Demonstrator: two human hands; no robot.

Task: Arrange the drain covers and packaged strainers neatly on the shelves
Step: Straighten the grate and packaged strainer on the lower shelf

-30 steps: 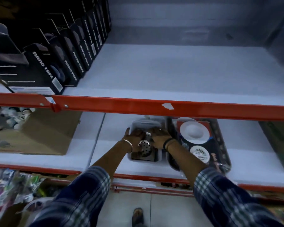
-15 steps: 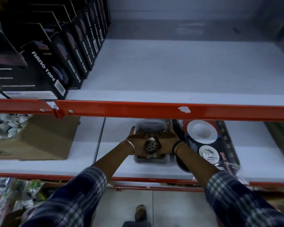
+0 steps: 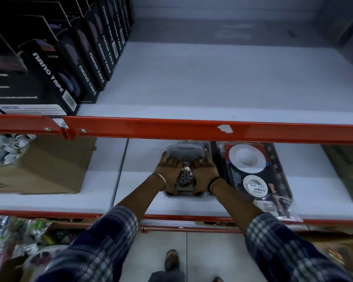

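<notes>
Both hands are gripping a clear-packaged drain cover (image 3: 184, 177) lying on the lower shelf (image 3: 143, 202): left hand (image 3: 169, 169) clasping its left side, right hand (image 3: 204, 171) its right, beside packaged strainers (image 3: 253, 176).

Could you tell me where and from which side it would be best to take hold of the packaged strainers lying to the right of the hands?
Probably by the near end of the packaged strainers, coming from the aisle side. The flat pack lies lengthwise on the lower shelf with its clear bag's near corner overhanging the front edge, so fingers can slip under there. Its far end sits under the orange beam, and the right hand crowds its left side.
</notes>
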